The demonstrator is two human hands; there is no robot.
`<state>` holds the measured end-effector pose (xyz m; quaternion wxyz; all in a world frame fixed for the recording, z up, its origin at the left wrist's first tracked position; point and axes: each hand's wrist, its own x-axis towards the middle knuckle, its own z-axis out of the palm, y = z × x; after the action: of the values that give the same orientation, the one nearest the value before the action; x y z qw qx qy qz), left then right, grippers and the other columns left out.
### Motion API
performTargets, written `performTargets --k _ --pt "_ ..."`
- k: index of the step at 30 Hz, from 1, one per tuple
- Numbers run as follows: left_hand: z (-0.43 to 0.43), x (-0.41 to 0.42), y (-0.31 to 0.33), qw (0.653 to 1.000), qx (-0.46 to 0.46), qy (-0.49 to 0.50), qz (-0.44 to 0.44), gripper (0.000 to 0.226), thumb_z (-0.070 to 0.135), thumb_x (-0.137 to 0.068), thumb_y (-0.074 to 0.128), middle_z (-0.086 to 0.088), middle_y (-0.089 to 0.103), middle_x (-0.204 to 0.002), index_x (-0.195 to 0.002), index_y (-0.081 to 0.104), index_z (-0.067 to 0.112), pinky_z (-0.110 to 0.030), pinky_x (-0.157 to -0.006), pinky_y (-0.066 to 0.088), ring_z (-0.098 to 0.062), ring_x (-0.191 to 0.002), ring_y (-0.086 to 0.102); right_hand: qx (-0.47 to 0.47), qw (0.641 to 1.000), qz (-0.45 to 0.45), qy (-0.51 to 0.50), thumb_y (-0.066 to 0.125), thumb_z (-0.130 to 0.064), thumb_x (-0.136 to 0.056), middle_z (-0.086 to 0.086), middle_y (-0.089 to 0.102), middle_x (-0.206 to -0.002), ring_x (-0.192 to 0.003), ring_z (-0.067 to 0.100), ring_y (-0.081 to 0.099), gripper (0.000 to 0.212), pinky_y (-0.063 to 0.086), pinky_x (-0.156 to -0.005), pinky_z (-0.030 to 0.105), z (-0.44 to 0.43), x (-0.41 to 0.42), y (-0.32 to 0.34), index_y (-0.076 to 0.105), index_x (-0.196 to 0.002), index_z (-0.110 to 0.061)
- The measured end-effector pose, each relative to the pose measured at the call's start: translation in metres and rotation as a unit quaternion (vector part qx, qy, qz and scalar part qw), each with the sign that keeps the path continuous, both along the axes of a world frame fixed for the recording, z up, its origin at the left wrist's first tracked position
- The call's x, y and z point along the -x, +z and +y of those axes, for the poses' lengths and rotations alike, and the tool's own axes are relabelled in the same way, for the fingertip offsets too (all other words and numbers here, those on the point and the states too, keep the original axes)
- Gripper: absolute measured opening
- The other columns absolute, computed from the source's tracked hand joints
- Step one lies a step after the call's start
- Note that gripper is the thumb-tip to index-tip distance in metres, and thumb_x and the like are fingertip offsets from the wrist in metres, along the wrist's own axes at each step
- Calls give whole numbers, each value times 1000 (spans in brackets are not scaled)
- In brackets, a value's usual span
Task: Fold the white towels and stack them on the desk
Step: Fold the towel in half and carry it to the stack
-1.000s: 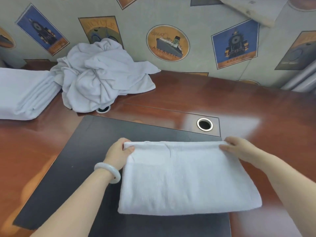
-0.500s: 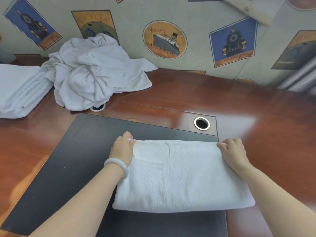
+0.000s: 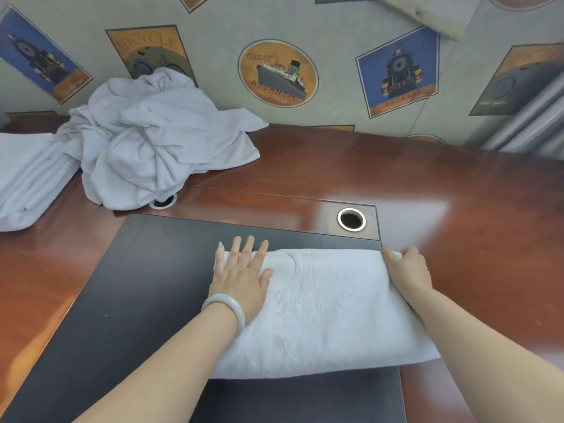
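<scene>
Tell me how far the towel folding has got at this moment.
Done: a stack of folded towels sits at the desk's far left. In hand: one folded towel lies on the dark mat, the left hand pressing flat on it, the right hand gripping its far right corner. Left: the crumpled pile by the wall, then stacking.

Stack of folded towels (image 3: 24, 178) cut off by left edge. Left grommet hole (image 3: 163, 202) half hidden under crumpled towel pile (image 3: 158, 138). Towel's (image 3: 320, 315) far-right corner covered by right hand (image 3: 407, 271). Table (image 3: 457, 193) cropped on the right.
</scene>
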<state>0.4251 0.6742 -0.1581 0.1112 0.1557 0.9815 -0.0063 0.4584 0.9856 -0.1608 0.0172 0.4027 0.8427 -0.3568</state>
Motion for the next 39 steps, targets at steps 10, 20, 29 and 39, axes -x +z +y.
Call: performTargets --k 10,20,29,39 --pt "140 -45 -7 961 -76 -267 -7 63 50 -93 -3 10 -14 -164 -155 -6 37 -48 -118 -17 -14 -149 -21 209 970 106 -68 53 -23 -100 9 69 -80 -68 18 60 26 47 -71 33 32 -145 25 68 -86 -8" --pt "140 -50 -11 968 -70 -241 10 68 52 -88 -12 13 -14 -163 -154 -9 40 -46 -120 -12 -10 -149 -19 295 943 125 85 74 -36 -78 -15 55 -119 -102 27 56 28 44 -98 32 2 -193 22 73 -105 -30" --pt "134 -49 -14 965 -75 -251 2 65 54 -90 -6 12 -16 -163 -153 -10 42 -46 -120 -11 -8 -148 -20 99 994 -26 45 58 -49 -93 -4 50 -86 -67 6 47 37 33 -55 24 -13 -176 13 44 -82 -16" --pt "157 -61 -7 981 -30 -192 -17 61 53 -99 7 1 -22 -163 -154 -14 37 -59 -115 -16 -19 -148 -24 119 993 17 -7 61 -49 -88 -6 22 -54 -49 16 21 57 16 -47 28 -8 -168 14 24 -56 -20"
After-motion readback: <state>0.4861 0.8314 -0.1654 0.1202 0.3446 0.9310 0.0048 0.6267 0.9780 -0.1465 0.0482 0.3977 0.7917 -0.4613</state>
